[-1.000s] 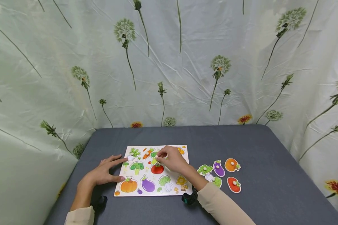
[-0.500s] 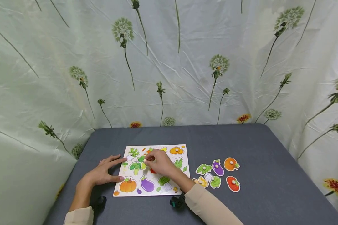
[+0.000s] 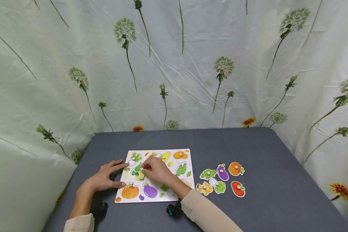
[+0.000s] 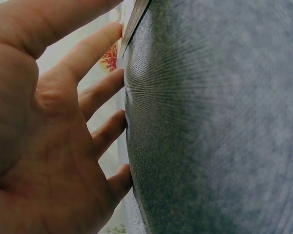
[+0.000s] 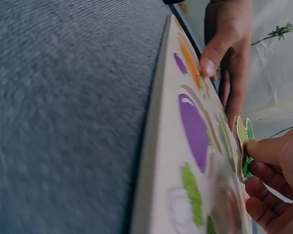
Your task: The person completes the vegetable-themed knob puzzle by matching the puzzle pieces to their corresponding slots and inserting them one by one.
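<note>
A white puzzle board [image 3: 159, 198] printed with vegetables lies on the dark table. Thumb and fingers of my right hand [image 3: 158, 170] pinch a green broccoli puzzle piece [image 3: 138, 174] over the broccoli picture at the board's left part. In the right wrist view the broccoli piece [image 5: 242, 144] stands on edge between the fingertips, just off the board. My left hand [image 3: 104, 178] rests at the board's left edge with fingers spread and straight. The left wrist view shows the left palm [image 4: 53, 131] and its fingers reaching to the table edge.
Right of the board lie loose knobbed pieces: a lettuce [image 3: 208, 174], an eggplant [image 3: 222, 172], a pumpkin [image 3: 236, 169], a tomato [image 3: 238, 189], a cabbage [image 3: 219, 187] and a mushroom [image 3: 204, 188]. A floral curtain [image 3: 174, 64] hangs behind the table.
My right hand has carried the broccoli piece leftward across the board, from above the tomato picture to the broccoli picture. The left hand stays at the board's edge.
</note>
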### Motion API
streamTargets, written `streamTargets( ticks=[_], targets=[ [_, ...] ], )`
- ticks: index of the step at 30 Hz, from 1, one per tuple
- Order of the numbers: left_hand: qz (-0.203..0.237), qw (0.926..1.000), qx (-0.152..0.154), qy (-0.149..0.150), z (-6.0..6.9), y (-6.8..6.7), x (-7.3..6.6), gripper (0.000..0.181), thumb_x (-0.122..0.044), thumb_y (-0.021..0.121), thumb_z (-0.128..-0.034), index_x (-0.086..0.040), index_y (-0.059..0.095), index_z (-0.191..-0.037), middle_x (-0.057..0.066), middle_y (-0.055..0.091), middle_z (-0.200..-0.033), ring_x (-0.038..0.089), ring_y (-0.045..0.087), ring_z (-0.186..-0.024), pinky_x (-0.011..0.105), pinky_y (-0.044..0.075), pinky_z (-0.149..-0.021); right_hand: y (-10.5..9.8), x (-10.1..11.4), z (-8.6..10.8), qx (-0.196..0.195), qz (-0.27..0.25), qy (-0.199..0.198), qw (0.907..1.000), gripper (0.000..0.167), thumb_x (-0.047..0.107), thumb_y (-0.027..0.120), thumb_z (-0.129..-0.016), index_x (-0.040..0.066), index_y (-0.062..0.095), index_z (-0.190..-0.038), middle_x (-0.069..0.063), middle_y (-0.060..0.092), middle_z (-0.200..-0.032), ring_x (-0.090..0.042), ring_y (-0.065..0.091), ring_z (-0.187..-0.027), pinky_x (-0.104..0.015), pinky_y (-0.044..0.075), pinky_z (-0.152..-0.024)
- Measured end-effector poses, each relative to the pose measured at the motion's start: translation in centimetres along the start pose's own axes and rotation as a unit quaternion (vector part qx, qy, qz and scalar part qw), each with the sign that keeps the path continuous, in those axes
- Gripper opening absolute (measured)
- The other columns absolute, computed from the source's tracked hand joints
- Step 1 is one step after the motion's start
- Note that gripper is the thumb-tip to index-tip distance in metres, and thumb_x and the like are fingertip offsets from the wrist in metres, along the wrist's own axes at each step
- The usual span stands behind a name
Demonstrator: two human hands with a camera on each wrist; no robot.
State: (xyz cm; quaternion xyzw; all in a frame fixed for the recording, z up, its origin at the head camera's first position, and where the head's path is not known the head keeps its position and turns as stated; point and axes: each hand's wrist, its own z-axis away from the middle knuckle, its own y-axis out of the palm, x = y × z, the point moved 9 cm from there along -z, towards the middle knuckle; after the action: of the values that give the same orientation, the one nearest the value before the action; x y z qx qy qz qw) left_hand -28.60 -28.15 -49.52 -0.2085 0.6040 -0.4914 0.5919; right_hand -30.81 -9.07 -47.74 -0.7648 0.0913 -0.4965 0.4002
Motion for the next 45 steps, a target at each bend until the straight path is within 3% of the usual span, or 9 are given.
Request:
streamTargets(
  ticks=[24, 35, 45],
  targets=[
    [-0.005, 0.9999, -0.002, 0.012, -0.2, 0.0, 0.0, 0.085, -0.053, 0.084, -0.0791, -0.021, 0.053, -0.152, 0.023, 0.035, -0.163, 0.059, 0.025, -0.145, 0.081, 0.024, -0.106, 1.8, 0.6, -0.1, 0.007, 0.027, 0.016, 0.9995, 0.008, 0.02, 0.073, -0.096, 0.015, 0.079, -0.099, 0.008, 0.062, -0.086, 0.001, 0.048, -0.072, -0.015, 0.041, -0.067],
    [-0.005, 1.0, -0.001, 0.007, -0.2, 0.2, 0.2, 0.086, -0.054, 0.084, -0.0787, -0.022, 0.053, -0.152, 0.022, 0.035, -0.164, 0.058, 0.025, -0.146, 0.081, 0.024, -0.107, 2.1, 0.9, -0.3, 0.0, 0.041, -0.002, 0.9992, 0.009, 0.018, 0.072, -0.097, 0.013, 0.079, -0.101, 0.006, 0.066, -0.09, 0.002, 0.049, -0.074, -0.014, 0.041, -0.068],
    [-0.003, 1.0, -0.004, 0.009, -0.1, 0.1, 0.2, 0.085, -0.053, 0.084, -0.0782, -0.021, 0.054, -0.151, 0.023, 0.035, -0.163, 0.058, 0.026, -0.145, 0.082, 0.025, -0.106, 2.1, 0.7, -0.2, -0.005, 0.009, -0.012, 0.9999, 0.011, 0.017, 0.072, -0.096, 0.012, 0.079, -0.104, 0.005, 0.064, -0.088, 0.001, 0.047, -0.072, -0.014, 0.04, -0.066]
  ],
)
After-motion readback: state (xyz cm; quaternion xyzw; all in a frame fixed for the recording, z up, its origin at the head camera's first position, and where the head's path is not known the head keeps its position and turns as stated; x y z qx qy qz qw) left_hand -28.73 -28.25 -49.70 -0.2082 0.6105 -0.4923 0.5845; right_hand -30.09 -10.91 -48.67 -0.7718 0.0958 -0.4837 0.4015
